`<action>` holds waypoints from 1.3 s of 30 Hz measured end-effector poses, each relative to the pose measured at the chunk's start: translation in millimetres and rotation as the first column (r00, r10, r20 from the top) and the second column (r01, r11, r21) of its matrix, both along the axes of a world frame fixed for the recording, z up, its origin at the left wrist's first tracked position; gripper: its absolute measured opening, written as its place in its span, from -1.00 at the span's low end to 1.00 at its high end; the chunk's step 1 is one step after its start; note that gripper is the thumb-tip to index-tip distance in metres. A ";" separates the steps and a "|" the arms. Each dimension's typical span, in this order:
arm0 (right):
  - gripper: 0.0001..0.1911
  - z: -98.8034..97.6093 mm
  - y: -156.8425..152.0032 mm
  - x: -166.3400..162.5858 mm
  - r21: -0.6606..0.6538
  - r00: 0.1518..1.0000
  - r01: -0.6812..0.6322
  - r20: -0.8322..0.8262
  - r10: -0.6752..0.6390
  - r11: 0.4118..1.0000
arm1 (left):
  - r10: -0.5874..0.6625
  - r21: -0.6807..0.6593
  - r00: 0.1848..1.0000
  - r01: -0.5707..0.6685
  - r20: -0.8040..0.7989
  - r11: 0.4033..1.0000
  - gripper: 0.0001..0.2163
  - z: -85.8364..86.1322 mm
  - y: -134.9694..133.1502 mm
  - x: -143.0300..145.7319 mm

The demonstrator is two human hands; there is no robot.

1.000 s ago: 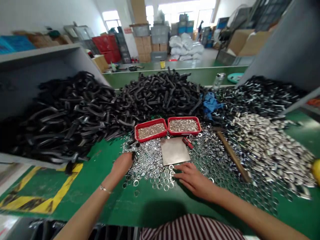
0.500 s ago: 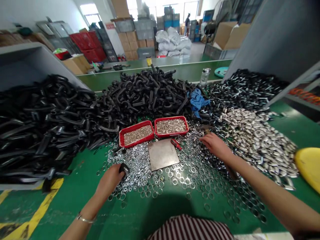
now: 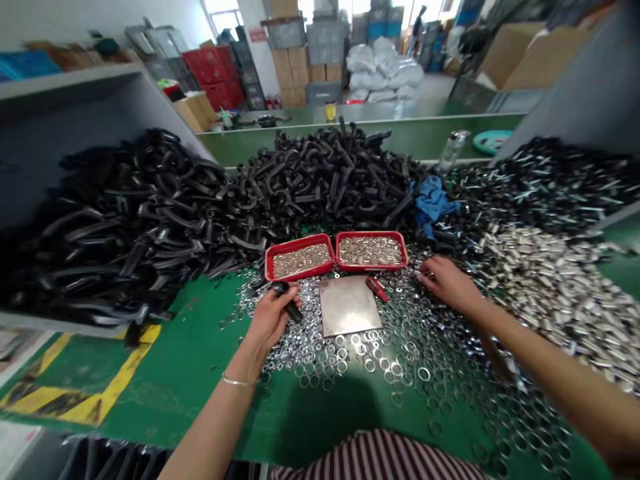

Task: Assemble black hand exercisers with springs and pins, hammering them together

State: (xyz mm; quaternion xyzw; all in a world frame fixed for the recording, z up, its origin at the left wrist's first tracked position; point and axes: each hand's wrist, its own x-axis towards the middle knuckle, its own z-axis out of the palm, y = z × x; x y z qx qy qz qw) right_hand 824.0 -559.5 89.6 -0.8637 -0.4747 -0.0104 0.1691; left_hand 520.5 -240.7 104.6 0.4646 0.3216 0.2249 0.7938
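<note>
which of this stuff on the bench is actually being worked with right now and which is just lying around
In use:
left hand, gripping a short black rod-like piece
right hand, resting among the loose silver metal rings

Lying about:
square grey metal plate
two red trays of small metal parts
red-handled tool
blue cloth
heaps of black curved parts

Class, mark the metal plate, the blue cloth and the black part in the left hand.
metal plate (image 3: 349, 305), head view, centre of face.
blue cloth (image 3: 433, 203), head view, middle of bundle.
black part (image 3: 295, 312), head view, end past the left hand (image 3: 269, 321).
</note>
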 end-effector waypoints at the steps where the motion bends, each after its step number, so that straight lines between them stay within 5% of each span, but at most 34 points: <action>1: -0.76 2.7 2.9 -4.1 0.068 0.993 0.081 -0.089 -0.075 0.994 | -0.018 -0.044 0.999 0.019 0.026 0.999 -0.65 -2.3 -5.8 9.3; 4: -0.67 7.1 11.0 -14.3 0.212 0.868 0.266 -0.478 -0.138 0.940 | -0.108 -0.123 0.991 0.116 0.073 0.986 -0.64 -6.5 -24.8 36.7; 8: -0.60 12.4 20.0 -30.1 0.281 0.533 0.395 -0.846 0.031 0.875 | -0.199 -0.150 0.971 0.219 0.133 0.964 -0.63 -9.7 -52.1 62.8; 13: -0.68 21.3 39.7 -62.6 0.296 0.140 0.397 -0.955 0.262 0.869 | -0.298 -0.082 0.952 0.304 0.076 0.949 -0.62 -15.2 -78.2 76.4; 16: -0.69 23.9 58.1 -85.9 0.328 0.029 0.374 -0.939 0.342 0.868 | -0.305 -0.015 0.952 0.305 0.025 0.952 -0.62 -17.5 -84.8 77.6; 19: -0.72 22.2 76.5 -104.8 0.363 0.010 0.356 -0.923 0.385 0.861 | -0.283 0.012 0.959 0.283 -0.021 0.959 -0.67 -16.3 -86.0 73.8; 24: -0.75 15.3 94.9 -116.0 0.437 0.134 0.294 -0.900 0.416 0.850 | -0.276 0.076 0.960 0.279 -0.052 0.957 -0.73 -7.7 -83.3 64.7; 31: -0.77 10.5 101.1 -107.6 0.396 0.000 0.358 -0.905 0.424 0.845 | -0.328 0.211 0.940 0.340 -0.089 0.917 -0.76 -10.5 -78.6 64.9; 36: -0.70 8.2 100.9 -100.8 0.342 -0.093 0.324 -0.916 0.390 0.882 | -0.321 0.456 0.939 0.342 -0.125 0.822 -0.83 -8.7 -77.3 65.7; 39: -0.70 13.2 96.2 -94.9 0.334 0.062 0.264 -0.942 0.330 0.905 | -0.368 0.547 0.911 0.408 -0.186 0.731 -0.76 -2.3 -70.6 60.6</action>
